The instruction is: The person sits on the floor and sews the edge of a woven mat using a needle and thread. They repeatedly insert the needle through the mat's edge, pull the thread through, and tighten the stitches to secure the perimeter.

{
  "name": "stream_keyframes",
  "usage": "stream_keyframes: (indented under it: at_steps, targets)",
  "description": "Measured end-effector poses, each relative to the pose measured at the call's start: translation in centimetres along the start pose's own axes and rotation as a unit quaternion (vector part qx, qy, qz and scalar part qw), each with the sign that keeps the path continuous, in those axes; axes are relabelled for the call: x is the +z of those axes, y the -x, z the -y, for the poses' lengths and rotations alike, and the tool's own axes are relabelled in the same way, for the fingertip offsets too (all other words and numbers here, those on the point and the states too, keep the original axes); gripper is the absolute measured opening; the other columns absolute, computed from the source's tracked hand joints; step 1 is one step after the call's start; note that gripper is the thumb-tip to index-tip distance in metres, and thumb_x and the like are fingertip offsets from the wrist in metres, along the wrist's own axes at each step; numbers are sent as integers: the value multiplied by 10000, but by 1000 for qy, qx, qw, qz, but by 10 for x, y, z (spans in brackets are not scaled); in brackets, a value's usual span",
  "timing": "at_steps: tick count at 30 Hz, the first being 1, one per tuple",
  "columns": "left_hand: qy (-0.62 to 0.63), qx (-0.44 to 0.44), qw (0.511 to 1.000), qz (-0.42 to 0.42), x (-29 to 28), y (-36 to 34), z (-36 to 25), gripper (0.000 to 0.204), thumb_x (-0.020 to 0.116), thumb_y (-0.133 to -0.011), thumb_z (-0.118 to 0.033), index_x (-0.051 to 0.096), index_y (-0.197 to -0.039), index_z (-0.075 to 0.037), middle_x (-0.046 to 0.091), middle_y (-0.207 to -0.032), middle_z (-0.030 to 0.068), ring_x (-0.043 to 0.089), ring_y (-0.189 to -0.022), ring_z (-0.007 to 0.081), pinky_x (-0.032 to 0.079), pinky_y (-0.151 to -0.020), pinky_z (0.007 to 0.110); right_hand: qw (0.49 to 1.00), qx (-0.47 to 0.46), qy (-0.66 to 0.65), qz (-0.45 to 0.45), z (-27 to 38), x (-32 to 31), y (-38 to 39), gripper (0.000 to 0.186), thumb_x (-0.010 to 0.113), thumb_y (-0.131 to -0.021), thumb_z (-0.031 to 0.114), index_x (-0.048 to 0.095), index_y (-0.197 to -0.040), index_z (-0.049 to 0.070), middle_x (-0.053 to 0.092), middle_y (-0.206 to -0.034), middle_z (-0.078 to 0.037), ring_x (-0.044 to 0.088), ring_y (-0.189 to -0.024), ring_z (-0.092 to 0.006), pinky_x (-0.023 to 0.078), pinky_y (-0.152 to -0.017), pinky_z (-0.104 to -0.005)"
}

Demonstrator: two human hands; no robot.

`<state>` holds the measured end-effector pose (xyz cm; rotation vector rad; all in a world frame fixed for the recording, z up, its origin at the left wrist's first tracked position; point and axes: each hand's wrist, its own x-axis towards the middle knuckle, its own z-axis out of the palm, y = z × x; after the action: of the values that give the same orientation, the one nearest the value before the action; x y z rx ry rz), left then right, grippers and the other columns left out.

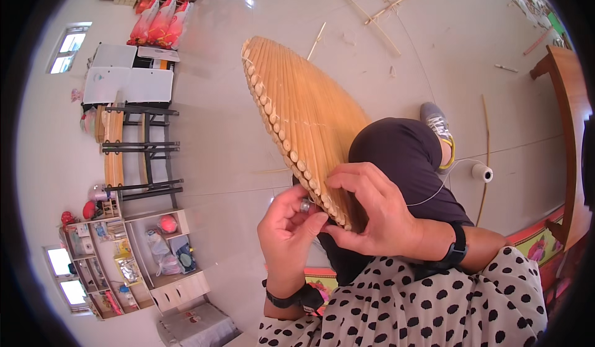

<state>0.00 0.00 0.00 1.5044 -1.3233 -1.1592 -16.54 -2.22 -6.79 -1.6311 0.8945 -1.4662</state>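
Stalk panel joined, hands busy at its near corner

The stalk panel (pixel 297 99) stands tilted in front of the person, leaning against a dark trouser leg (pixel 393 145), its lower end between both hands. The right hand (pixel 381 213) has its grip clamped on that near corner, with fingers against the broad face and the thumb at the bottom end. The left hand (pixel 285 232) brings thumb and forefinger close together at the edge; whether that grip is closed on thread, on a stalk or on nothing, I cannot tell. One of its fingers wears a metallic band (pixel 304 205).

The work looks well along: the stalks already form one piece, with a row of round cut ends (pixel 273 114) down the left edge and a thin stitched line (pixel 304 122) across the face. What seems left is fastening around the near corner, though the fingers hide the exact stitch. Thread (pixel 439 193) runs over the leg from a white spool (pixel 481 173) on the floor, so the binding appears unfinished.

No writing shows on the panel. Any lettering on the red-and-white bags (pixel 162 24) is too small to make out.
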Motion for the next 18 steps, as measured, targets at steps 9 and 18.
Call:
stream_keyframes:
  at_steps: [9,18]
  targets:
    - [4,-29,998,50,-16,-4,-8,46,593,-866,56,639,-865,57,586,-792,99,590,-629,154,490,-554,254,1000,1,1,-4,3,0,1,603,803,-663,96,552,-1206,22,559,-1140,-165,581,-1001,-367,528,-819,-412]
    - [228,47,969,86,-30,-6,18,92,535,-887,52,607,-830,57,593,-948,183,603,-633,199,501,-571,282,998,5,55,9,10,1,-2,603,821,-666,96,546,-1190,-18,573,-1138,-186,595,-974,-356,531,-821,-401]
